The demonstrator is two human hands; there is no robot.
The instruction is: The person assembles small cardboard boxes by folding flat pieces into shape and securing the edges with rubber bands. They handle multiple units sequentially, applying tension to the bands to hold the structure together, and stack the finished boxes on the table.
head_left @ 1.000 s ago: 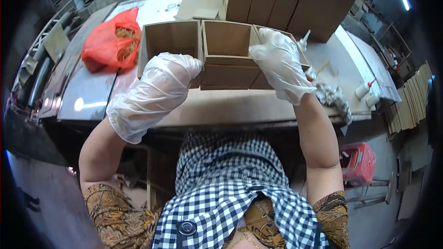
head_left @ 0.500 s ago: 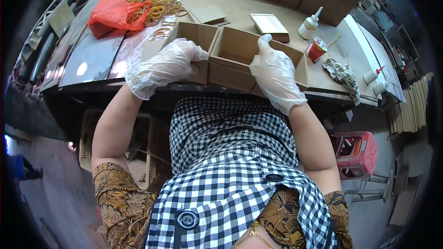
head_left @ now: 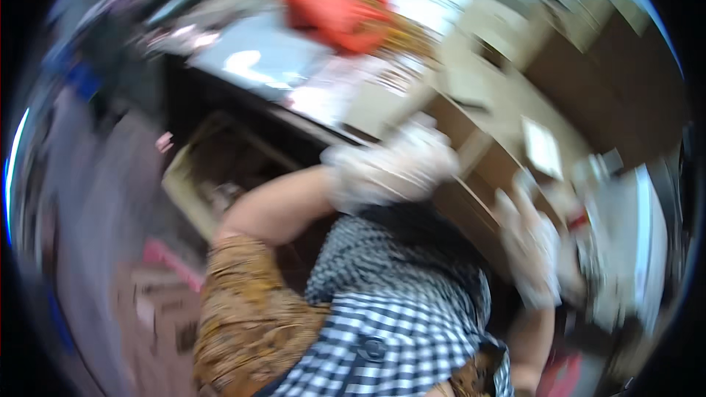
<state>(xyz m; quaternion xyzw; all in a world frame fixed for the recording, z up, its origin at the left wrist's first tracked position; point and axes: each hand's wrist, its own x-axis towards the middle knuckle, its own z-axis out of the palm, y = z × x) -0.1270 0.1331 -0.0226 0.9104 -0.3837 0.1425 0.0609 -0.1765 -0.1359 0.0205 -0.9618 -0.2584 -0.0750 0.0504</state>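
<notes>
A divided wooden box (head_left: 471,215) with open compartments lies across the table's front edge, blurred by motion. My left hand (head_left: 397,165), in a thin whitish glove, curls over its near wall at the left part. On the right part of the box is my right hand (head_left: 531,246), gloved alike, its fingers over the rim. Both hands hold the box, though the fingertips are smeared.
Left of the box, an orange-red plastic bag (head_left: 331,4) lies beside a heap of tan rubber bands (head_left: 404,40). Tall brown cartons or boards (head_left: 618,66) stand at the far right. A pale flat block (head_left: 542,148) lies behind the box. A yellowish crate (head_left: 184,184) sits below the table.
The whole view has swung leftward and tilted, so table, bag and box appear shifted right and turned. Both hands stay on the box. Motion blur has grown.
</notes>
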